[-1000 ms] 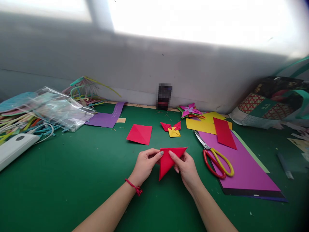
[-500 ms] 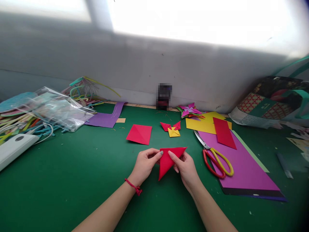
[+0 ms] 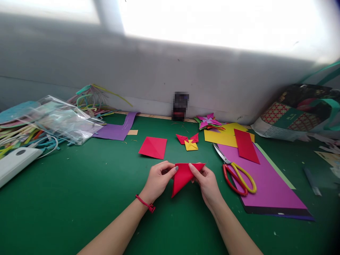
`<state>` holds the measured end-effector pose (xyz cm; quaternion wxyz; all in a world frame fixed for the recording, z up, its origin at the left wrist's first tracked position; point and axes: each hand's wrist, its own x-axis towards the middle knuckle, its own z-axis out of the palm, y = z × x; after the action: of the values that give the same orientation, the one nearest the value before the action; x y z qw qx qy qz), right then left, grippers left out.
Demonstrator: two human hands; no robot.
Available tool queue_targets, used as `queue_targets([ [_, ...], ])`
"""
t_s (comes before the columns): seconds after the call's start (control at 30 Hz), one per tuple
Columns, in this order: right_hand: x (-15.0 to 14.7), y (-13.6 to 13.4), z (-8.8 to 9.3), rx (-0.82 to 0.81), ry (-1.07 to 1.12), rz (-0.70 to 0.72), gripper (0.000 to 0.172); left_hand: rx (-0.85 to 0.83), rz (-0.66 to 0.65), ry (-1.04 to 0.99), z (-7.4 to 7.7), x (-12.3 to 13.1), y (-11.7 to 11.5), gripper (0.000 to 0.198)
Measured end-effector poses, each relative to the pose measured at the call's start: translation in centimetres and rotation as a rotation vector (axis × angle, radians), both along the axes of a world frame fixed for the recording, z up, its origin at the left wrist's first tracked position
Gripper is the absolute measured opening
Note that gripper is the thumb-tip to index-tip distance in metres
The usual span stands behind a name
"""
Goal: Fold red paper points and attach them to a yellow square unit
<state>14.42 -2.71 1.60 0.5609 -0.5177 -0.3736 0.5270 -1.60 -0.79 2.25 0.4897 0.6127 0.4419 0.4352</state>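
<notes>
A red paper triangle (image 3: 182, 176) is held between both hands, just above the green table (image 3: 79, 198), near the middle of the scene. Its straight folded edge lies on the far side and runs left to right. Its sharpest tip points toward the near left, so the long axis slants from the far right corner down to that near-left tip.

The left hand (image 3: 158, 180) comes in from the near left with the wrist turned inward. Its fingers are curled and its thumb and forefinger pinch the triangle's far left corner. A red cord bracelet (image 3: 145, 204) sits on that wrist. The right hand (image 3: 208, 182) reaches in from the near right, thumb on the upper face near the far edge and the other fingers tucked behind the paper, gripping the right part of the triangle. Both forearms angle toward each other.

Farther off, a flat red square sheet (image 3: 153, 147) lies to the left and a small red and yellow folded piece (image 3: 189, 141) lies just beyond the hands. Near the right hand, scissors (image 3: 236, 173) with red and yellow handles rest on the left edge of a purple sheet (image 3: 268, 184). A red strip (image 3: 245, 145) overlaps a yellow sheet (image 3: 224, 137) at the purple sheet's far end. A clear plastic bag (image 3: 61, 118) lies at the far left.
</notes>
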Motion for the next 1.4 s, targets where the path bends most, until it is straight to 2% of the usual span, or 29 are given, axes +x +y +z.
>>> queue_targets([
  [0.2, 0.1, 0.0, 0.1, 0.016, -0.010, -0.031, 0.018, 0.022, -0.009, 0.035, 0.1, 0.0, 0.0, 0.022],
  [0.37, 0.0, -0.1, 1.7, -0.054, 0.056, -0.008, 0.026, 0.012, 0.000, 0.040, 0.2, -0.3, 0.1, 0.021],
  [0.5, 0.2, -0.1, 2.5, -0.026, 0.085, 0.036, 0.025, 0.004, 0.011, 0.026, 0.2, -0.6, 0.3, 0.020],
  [0.73, 0.7, 0.1, 1.2, 0.002, 0.064, 0.029, 0.019, 0.031, 0.013, 0.044, 0.2, -0.6, 0.1, 0.020],
  [0.93, 0.6, 0.1, 1.7, 0.015, 0.115, 0.054, 0.022, 0.055, 0.027, 0.062, 0.4, -1.0, 0.3, 0.019],
  [1.07, 1.0, 0.0, 1.7, 0.063, 0.099, 0.081, 0.017, 0.098, 0.052, 0.108, 0.5, -1.3, 0.4, 0.019],
  [1.23, 0.9, 0.0, 1.0, 0.126, 0.046, -0.023, 0.013, 0.118, 0.051, 0.108, 0.6, -1.2, 0.3, 0.018],
  [1.4, 0.7, -0.1, 0.9, 0.121, 0.121, -0.056, 0.011, 0.131, 0.037, 0.115, 0.6, -1.1, 0.3, 0.017],
])
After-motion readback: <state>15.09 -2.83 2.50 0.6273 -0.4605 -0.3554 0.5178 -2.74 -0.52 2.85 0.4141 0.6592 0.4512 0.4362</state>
